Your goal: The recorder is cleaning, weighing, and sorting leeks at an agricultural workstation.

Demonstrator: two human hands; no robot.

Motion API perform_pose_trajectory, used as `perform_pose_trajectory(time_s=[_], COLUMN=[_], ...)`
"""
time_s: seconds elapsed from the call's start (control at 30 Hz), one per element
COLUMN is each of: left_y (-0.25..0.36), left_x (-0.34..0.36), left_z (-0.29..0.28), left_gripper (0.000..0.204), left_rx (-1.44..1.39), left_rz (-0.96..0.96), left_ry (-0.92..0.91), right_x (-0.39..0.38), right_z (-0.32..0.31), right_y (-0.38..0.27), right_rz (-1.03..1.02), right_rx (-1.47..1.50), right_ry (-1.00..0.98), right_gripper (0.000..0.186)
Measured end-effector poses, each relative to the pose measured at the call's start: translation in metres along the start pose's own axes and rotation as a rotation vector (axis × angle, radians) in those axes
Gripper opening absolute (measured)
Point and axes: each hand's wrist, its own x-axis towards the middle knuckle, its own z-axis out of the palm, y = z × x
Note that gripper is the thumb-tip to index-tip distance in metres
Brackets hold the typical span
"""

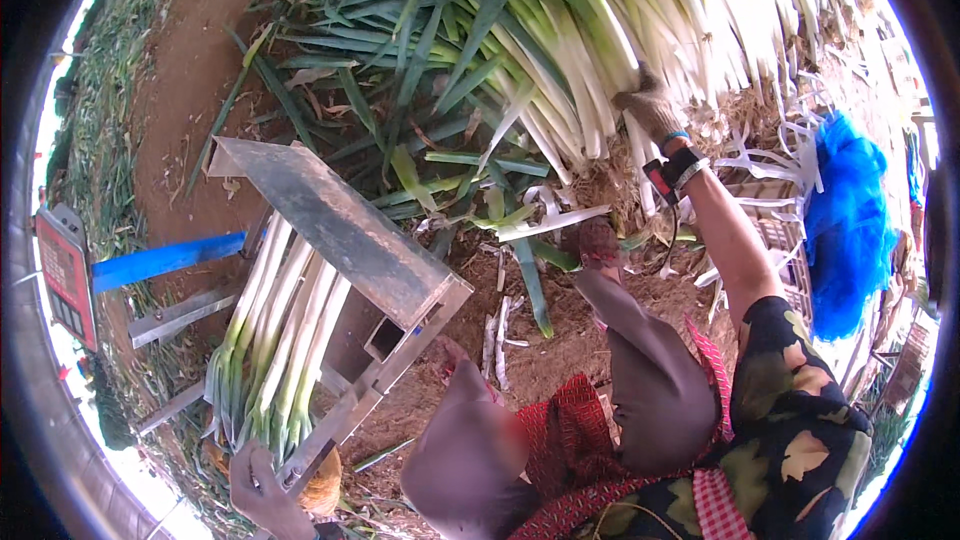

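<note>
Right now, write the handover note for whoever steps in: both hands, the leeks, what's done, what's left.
Right hand, in a grey work glove, reaches out and rests on the white stalks of the big pile of long green-and-white leeks on the dirt ahead; whether it grips one is unclear.
Left hand, also gloved, sits at the near end of the grey metal trough frame, beside the bundle's green tips.
Done: a bundle of trimmed leeks lies lined up in the frame.
Left: most of the pile is unsorted.
A red-faced scale stands far left.
</note>
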Motion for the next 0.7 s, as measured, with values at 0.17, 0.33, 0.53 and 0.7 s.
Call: perform_pose_trajectory(time_s=[0.17, 0.33, 0.53, 0.7], left_y=[0.005, 0.008, 0.021, 0.024], left_x=[0.003, -0.006, -0.006, 0.000], left_z=[-0.001, 0.034, 0.057, 0.071], left_gripper=[0.031, 0.021, 0.018, 0.015], left_rx=[-0.079, -0.216, -0.204, -0.273], left_rz=[0.001, -0.081, -0.052, 0.003], left_ry=[-0.013, -0.001, 0.078, 0.125], right_x=[0.013, 0.015, 0.016, -0.005], right_z=[-0.007, 0.002, -0.004, -0.027], right_y=[0.016, 0.019, 0.050, 0.031], right_rz=[0.114, 0.131, -0.193, -0.344], right_rx=[-0.337, -0.178, -0.072, -0.214], right_ry=[0.039, -0.141, -0.327, -0.411], right_gripper=[0.062, 0.043, 0.015, 0.014])
